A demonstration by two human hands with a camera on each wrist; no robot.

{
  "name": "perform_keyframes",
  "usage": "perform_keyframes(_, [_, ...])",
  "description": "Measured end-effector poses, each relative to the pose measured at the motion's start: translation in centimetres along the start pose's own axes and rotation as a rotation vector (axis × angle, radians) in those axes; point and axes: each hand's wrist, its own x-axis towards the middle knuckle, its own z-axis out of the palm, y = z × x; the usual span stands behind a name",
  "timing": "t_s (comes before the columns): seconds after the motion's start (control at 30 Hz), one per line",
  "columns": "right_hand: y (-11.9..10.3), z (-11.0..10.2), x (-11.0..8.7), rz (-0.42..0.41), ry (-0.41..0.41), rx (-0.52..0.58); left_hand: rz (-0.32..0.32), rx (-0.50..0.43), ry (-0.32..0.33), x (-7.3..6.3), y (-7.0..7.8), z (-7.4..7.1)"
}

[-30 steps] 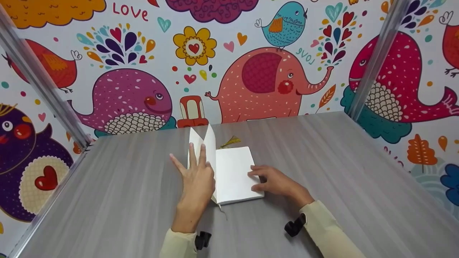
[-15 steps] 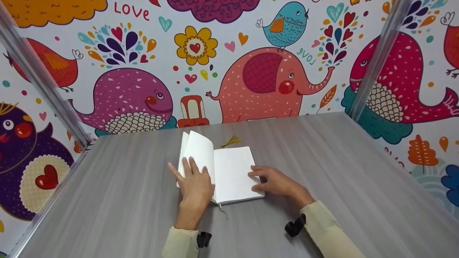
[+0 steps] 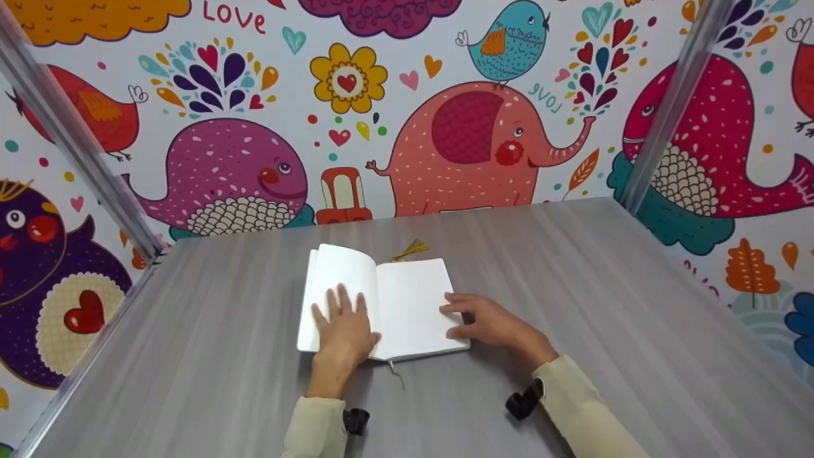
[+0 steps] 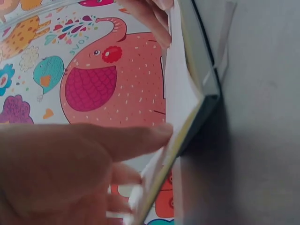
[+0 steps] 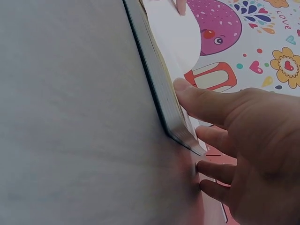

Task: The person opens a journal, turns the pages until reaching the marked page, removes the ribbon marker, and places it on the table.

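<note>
An open notebook (image 3: 416, 312) with blank white pages lies on the table, its dark cover showing along the edge in both wrist views. My left hand (image 3: 345, 327) rests on the left page with fingers spread, and the thumb points toward the spine. In the left wrist view that thumb (image 4: 140, 138) touches the page. Over at the right edge, my right hand (image 3: 489, 321) touches the notebook with its thumb and fingertips. The right wrist view shows the thumb (image 5: 201, 98) on the page margin and the other fingers near the corner. A thin ribbon (image 3: 397, 375) trails from the spine's bottom.
A gold tassel (image 3: 410, 250) sticks out beyond the notebook's top edge. The grey wood-grain table (image 3: 222, 356) ends at a wall (image 3: 394, 57) printed with cartoon animals. Metal posts (image 3: 668, 108) stand at the back corners.
The left-hand pages have come down from nearly upright to lying almost flat on the left. My left hand has moved down with them and flattened. The right hand has stayed in place.
</note>
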Motion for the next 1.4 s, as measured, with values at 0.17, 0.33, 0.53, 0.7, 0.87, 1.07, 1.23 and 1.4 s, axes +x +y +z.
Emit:
perform_keyframes(0.17, [0.1,-0.2,-0.1,-0.015,-0.001,0.003,0.171,-0.052,-0.078,0.6,-0.6,0.3])
perform_keyframes(0.33, [0.2,-0.1,0.0,-0.029,-0.004,-0.019,0.133,-0.169,-0.198,0.9,-1.3,0.8])
perform_keyframes(0.53, [0.2,0.0,-0.1,-0.013,0.006,-0.028,0.108,-0.256,-0.269,1.2,-1.9,1.2])
perform_keyframes(0.7, [0.1,0.1,-0.1,-0.007,0.009,-0.028,0.119,-0.273,-0.283,1.3,-2.2,1.5])
perform_keyframes(0.87, [0.3,0.1,-0.2,-0.068,0.003,-0.067,0.126,-0.285,-0.29,1.4,-2.5,1.8])
perform_keyframes(1.07, [0.2,0.2,-0.2,-0.052,-0.009,-0.086,0.124,-0.306,-0.287,1.3,-2.5,2.0])
perform_keyframes(1.23, [-0.5,0.0,-0.2,0.043,-0.074,-0.093,0.117,-0.322,-0.282,1.2,-2.5,2.1])
perform_keyframes(1.4, [-1.1,-0.2,-0.3,0.07,-0.136,-0.111,0.119,-0.31,-0.281,1.3,-2.6,1.9])
